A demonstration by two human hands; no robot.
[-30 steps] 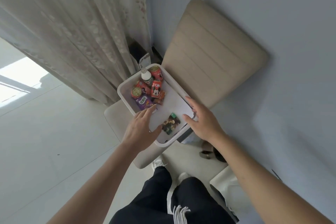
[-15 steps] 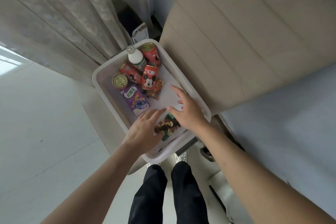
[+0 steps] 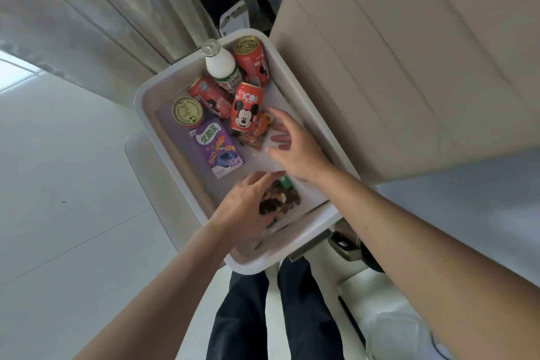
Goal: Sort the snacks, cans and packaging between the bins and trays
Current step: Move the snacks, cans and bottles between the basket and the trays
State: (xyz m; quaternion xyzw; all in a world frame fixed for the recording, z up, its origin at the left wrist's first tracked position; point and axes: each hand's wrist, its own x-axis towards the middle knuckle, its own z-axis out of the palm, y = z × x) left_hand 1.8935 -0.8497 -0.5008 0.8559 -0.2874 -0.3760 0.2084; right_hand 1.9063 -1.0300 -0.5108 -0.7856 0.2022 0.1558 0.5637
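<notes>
In the white bin (image 3: 138,104), a gold-lidded can (image 3: 187,111) stands at the far left with a purple carton (image 3: 219,149) lying just near of it, and a bottle (image 3: 221,66) and a Mickey can (image 3: 245,109) lie further right. The left hand (image 3: 245,209) rests with fairly straight fingers on a nut packet (image 3: 283,201) at the near end. The right hand (image 3: 295,149), fingers spread apart, reaches over an orange snack packet (image 3: 259,132) beside the Mickey can.
</notes>
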